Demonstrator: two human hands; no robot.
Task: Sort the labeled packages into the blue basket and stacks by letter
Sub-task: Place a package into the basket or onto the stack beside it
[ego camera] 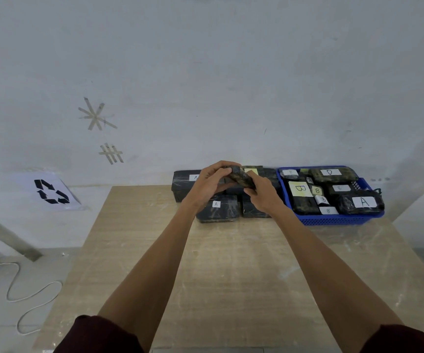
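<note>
Both hands hold one small dark wrapped package (241, 177) in the air above the far middle of the table. My left hand (209, 184) grips its left end and my right hand (263, 193) grips its lower right side. Its label is hidden. Below the hands lie dark packages, one with an A label (216, 208) in front and a larger one with an A label (184, 183) behind. The blue basket (333, 219) at the far right holds several packages labeled B, D and A.
The wooden table (231, 276) reaches from the wall to my body. Another dark package (254, 208) lies beside the basket. A sheet with a recycling sign (51, 191) lies on the floor at left, and a white cable (27, 296) curls near it.
</note>
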